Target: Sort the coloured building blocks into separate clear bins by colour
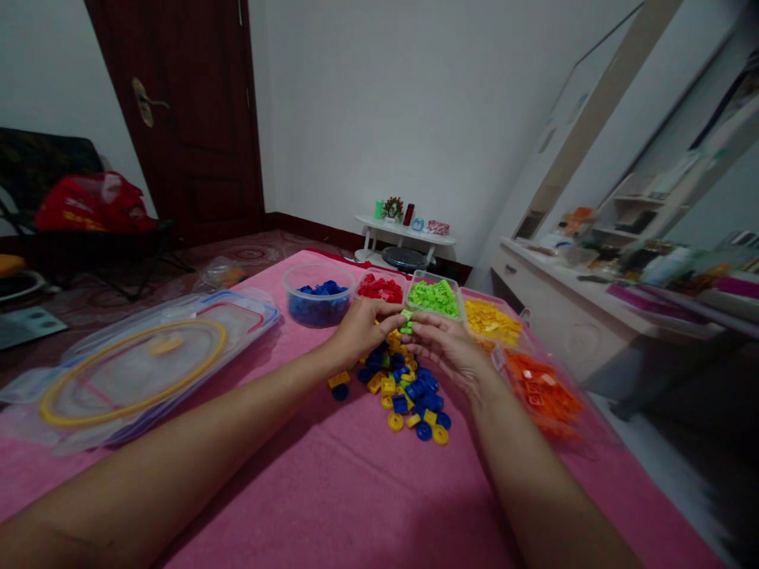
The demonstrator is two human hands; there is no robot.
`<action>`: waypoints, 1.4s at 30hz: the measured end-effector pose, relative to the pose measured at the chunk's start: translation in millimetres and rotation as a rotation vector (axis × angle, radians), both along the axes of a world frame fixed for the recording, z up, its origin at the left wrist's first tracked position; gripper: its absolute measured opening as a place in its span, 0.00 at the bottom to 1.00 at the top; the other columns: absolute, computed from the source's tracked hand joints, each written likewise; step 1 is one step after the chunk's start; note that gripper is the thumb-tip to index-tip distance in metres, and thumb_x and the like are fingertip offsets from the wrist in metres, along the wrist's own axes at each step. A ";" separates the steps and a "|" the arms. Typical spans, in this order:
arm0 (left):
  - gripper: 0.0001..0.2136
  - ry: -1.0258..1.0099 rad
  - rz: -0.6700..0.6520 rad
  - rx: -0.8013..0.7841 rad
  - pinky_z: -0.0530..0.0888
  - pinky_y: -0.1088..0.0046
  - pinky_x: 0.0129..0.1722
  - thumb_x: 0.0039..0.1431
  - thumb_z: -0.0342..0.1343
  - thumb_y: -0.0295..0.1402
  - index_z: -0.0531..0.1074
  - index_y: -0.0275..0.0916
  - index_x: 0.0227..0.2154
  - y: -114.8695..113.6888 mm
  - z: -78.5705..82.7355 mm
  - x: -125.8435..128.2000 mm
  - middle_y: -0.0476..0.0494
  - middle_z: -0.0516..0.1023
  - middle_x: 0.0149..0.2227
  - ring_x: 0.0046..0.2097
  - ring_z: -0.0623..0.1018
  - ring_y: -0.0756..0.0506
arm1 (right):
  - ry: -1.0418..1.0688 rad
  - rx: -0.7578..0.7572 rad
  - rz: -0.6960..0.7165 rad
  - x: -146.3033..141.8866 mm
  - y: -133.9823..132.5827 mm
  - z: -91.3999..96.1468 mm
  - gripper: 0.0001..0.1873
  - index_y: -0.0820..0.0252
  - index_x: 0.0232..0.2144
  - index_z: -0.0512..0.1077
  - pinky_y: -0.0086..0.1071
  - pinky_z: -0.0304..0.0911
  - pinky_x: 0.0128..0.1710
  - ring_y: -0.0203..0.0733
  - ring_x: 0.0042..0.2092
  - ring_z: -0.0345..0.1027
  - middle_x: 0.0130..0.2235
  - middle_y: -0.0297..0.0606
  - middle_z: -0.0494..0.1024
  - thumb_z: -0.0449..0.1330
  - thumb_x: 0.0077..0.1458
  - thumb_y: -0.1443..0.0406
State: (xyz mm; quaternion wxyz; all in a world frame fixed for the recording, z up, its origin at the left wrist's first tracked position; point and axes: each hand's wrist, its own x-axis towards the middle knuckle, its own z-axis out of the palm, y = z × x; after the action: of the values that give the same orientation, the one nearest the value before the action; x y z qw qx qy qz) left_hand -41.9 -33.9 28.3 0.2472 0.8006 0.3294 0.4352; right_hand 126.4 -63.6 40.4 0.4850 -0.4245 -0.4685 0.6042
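Between the fingertips of both hands is a small light-green toy brick piece (406, 322); whether it is one brick or several joined I cannot tell. My left hand (366, 328) pinches it from the left, and my right hand (447, 344) grips it from the right. Below the hands lies a loose pile of blue and yellow bricks (398, 403) and small wheels (423, 431). Just beyond the fingers, a clear box of light-green bricks (436, 295) and one of red bricks (380, 288) stand side by side. My left hand partly covers the red box.
A round tub of blue bricks (320, 291) stands back left. To the right are a box of yellow bricks (491, 320) and one of orange pieces (542, 391). Stacked plastic lids (148, 367) lie at left on the pink cloth (320, 490). A low white shelf (406, 229) stands behind.
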 end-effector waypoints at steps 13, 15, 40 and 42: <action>0.14 0.173 0.098 0.119 0.68 0.71 0.44 0.59 0.49 0.30 0.76 0.39 0.43 11.4 -13.4 -5.7 0.43 0.79 0.41 0.43 0.75 0.45 | 0.023 -0.029 -0.154 -0.9 20.4 -22.8 0.05 0.60 0.31 0.72 0.20 0.67 0.26 0.30 0.27 0.68 0.29 0.33 0.73 0.64 0.48 0.67; 0.13 0.178 0.157 0.075 0.69 0.72 0.41 0.58 0.50 0.30 0.77 0.38 0.41 19.6 -21.4 -10.6 0.43 0.79 0.40 0.41 0.76 0.45 | -0.024 -0.026 -0.247 9.4 36.3 -16.5 0.02 0.60 0.29 0.70 0.21 0.68 0.27 0.30 0.27 0.68 0.28 0.34 0.72 0.62 0.50 0.68; 0.11 0.371 0.102 -0.008 0.67 0.77 0.35 0.56 0.53 0.33 0.79 0.37 0.34 33.7 -42.0 -20.5 0.44 0.80 0.35 0.35 0.76 0.48 | -1.031 0.383 -0.034 8.3 65.9 -54.2 0.15 0.54 0.32 0.79 0.30 0.64 0.39 0.40 0.37 0.72 0.33 0.33 0.81 0.56 0.44 0.73; 0.12 0.446 0.042 0.007 0.66 0.77 0.33 0.56 0.53 0.37 0.79 0.38 0.37 30.8 -33.5 -23.2 0.43 0.81 0.35 0.34 0.76 0.48 | -1.068 0.382 -0.023 12.8 64.6 -55.8 0.13 0.55 0.33 0.79 0.30 0.64 0.36 0.40 0.36 0.72 0.33 0.34 0.81 0.58 0.46 0.70</action>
State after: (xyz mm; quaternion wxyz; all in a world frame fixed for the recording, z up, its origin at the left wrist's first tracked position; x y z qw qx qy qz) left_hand -65.1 -3.1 -5.2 0.1563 0.8708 0.3910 0.2537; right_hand 139.2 1.0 -15.4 0.2556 -0.5808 -0.7452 0.2050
